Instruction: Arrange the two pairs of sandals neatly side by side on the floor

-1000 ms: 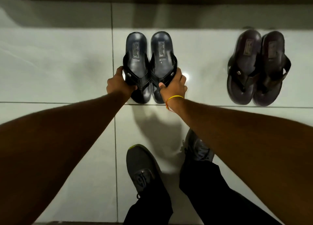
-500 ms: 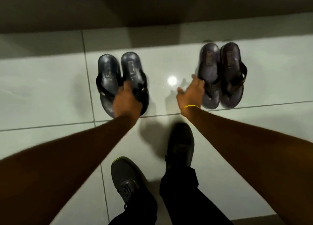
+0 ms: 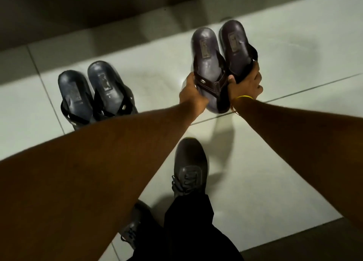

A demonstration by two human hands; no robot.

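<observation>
Blurred, unreadable insole labels on brown sandals (image 3: 220, 64) and black sandals (image 3: 92, 91).

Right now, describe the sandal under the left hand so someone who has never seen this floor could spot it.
On the pale tiled floor there are two pairs of sandals; take the brown pair on the right. Both hands are on that pair, and the brown sandal you want is its left one, gripped by the left hand. Unlike the untouched black pair, it is brownish.

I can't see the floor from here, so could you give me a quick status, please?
Left hand and right hand each grip a brown sandal. Black pair set down, apart to the left. Nothing between the pairs.
</observation>
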